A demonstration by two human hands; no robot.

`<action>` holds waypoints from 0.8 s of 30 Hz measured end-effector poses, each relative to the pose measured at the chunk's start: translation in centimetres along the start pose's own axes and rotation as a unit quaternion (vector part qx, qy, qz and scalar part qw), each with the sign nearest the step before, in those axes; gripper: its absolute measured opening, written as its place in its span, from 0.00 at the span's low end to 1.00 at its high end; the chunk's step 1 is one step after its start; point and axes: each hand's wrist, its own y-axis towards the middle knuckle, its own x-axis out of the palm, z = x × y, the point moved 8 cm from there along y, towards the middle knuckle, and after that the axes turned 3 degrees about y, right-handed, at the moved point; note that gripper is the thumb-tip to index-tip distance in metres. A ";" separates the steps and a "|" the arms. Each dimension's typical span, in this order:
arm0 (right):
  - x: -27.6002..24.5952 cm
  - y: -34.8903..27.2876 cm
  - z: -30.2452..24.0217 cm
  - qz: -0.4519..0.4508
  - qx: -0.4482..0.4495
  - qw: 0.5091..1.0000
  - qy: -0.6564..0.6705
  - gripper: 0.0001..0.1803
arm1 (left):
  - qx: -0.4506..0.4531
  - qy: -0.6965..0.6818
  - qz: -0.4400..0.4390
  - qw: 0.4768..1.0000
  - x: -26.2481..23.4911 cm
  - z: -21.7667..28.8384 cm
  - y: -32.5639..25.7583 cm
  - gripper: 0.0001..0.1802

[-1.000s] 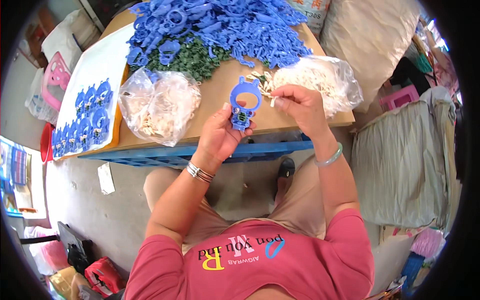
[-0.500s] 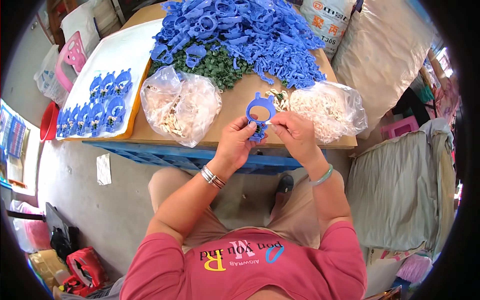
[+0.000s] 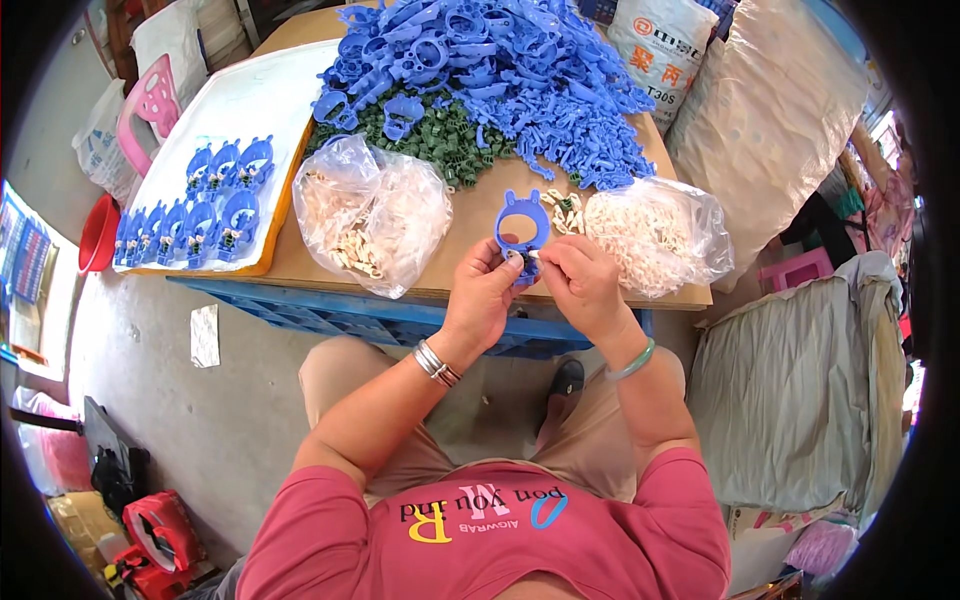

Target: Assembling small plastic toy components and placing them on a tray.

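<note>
My left hand (image 3: 478,298) grips a blue plastic figure piece (image 3: 523,206) by its lower body. Its open ring-shaped head, with two small ears, points away from me. Dark green bits show on the body below the ring. From the right, my right hand (image 3: 588,288) closes in a pinch on a small pale part (image 3: 534,254) against that body. My fingers partly hide where the pale part meets the figure. Both hands are just above the table's near edge.
A clear bag of cream pieces (image 3: 400,215) lies left, another bag (image 3: 655,230) right. Behind them are a dark green parts pile (image 3: 440,140) and a blue parts heap (image 3: 560,90). Several blue figures (image 3: 238,218) stand on a white tray (image 3: 255,110). A blue crate (image 3: 330,318) sits beneath the tabletop.
My right hand has shifted slightly left and down, bringing the pale part closer onto the figure's body. My left hand still holds the figure. The whole view has shifted slightly.
</note>
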 end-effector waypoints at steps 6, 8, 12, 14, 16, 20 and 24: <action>0.1 0.1 -0.8 0.033 -0.008 0.997 -0.069 0.05 | 0.040 0.045 -0.002 0.998 -0.5 -0.3 -0.1 0.13; 0.0 0.1 -0.8 0.040 -0.013 0.996 -0.075 0.05 | 0.046 0.047 -0.004 0.998 -0.3 -0.2 -0.1 0.13; 0.2 0.1 -0.4 0.025 0.019 0.997 -0.069 0.04 | 0.052 0.046 -0.007 0.998 -0.3 -0.3 -0.2 0.14; 0.4 0.0 -0.4 0.018 0.022 0.997 -0.071 0.04 | 0.056 0.050 -0.011 0.997 -0.3 -0.3 -0.2 0.14; 0.8 -0.1 -0.1 -0.006 0.034 0.997 -0.067 0.03 | 0.060 0.054 -0.014 0.997 -0.2 -0.2 -0.2 0.15; 0.7 0.1 0.2 -0.022 0.061 0.997 -0.036 0.05 | 0.072 0.079 -0.021 0.994 0.1 0.1 -0.3 0.15; 0.0 0.1 1.2 -0.020 0.119 0.992 0.022 0.09 | 0.057 0.067 -0.030 0.996 0.2 0.3 -0.3 0.16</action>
